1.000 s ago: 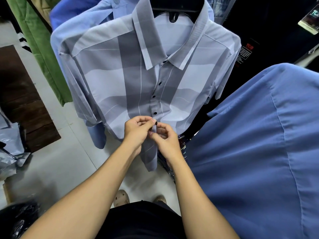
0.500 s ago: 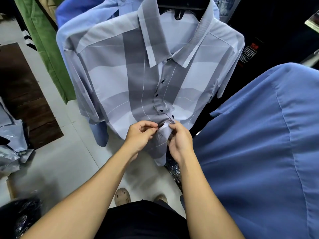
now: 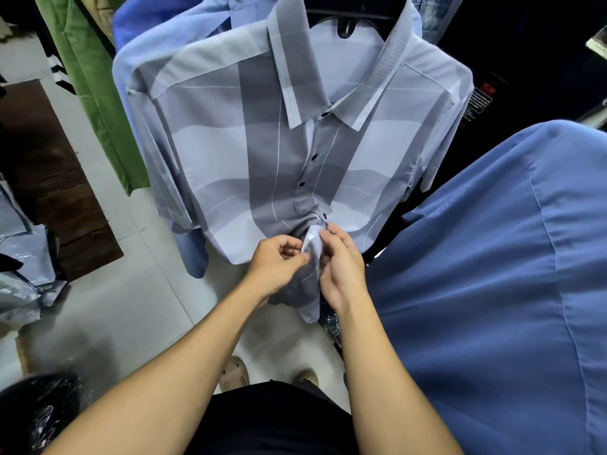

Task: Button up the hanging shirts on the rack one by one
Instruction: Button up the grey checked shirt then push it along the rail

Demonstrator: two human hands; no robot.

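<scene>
At frame centre hangs the grey striped shirt [image 3: 230, 165]; the left hand [image 3: 279, 261] and right hand [image 3: 341, 264] have their fingers clamped on its bunched lower placket. The thin, slippery-looking fabric may slide, misaligning button and hole.

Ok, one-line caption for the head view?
Both hands, left and right, pinch the lower placket of a grey striped shirt on its hanger.
</scene>
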